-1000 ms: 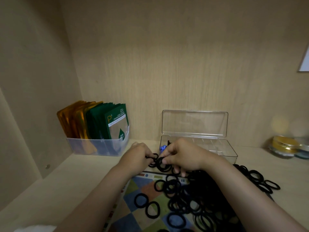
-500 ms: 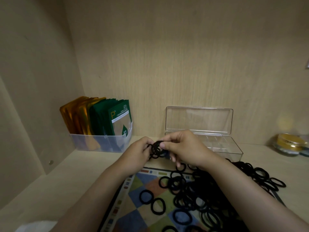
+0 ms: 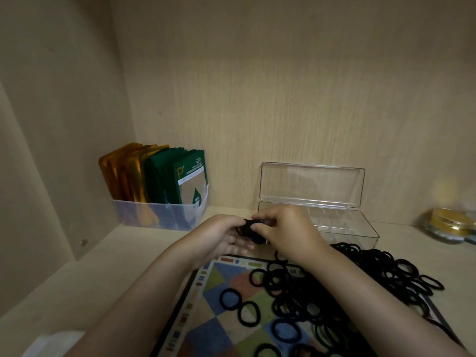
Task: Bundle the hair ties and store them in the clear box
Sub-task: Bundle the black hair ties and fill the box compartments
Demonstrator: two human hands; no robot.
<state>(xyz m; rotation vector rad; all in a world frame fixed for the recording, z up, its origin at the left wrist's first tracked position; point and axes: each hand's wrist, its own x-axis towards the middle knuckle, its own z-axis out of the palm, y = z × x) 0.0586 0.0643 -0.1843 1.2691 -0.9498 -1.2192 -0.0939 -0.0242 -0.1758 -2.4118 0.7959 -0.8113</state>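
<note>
Your left hand (image 3: pixel 221 235) and right hand (image 3: pixel 286 230) meet over the near end of the shelf (image 3: pixel 116 253), both gripping a small bundle (image 3: pixel 251 229) of black hair ties held just in front of the left end of the clear box (image 3: pixel 347 234). A second ago those same rings were spread loose between your fingers, low against the pile. Half a second ago you had lifted them and stacked them into a ring. Now they are squeezed into one tight dark wad. Your left hand cradles it with fingers curled underneath, and your right pinches it from the other side, thumb and fingers bent round it. Whether a tie is already wrapped round the wad cannot be made out.

The box stands with its lid (image 3: pixel 311 185) raised and its compartments look empty. The great heap of hair ties (image 3: pixel 360 279) lies unsorted across the chequered mat (image 3: pixel 224 274) and beyond it. By that showing you are finishing one early bundle, with the drop into the box likely next and most of the job ahead.
</note>
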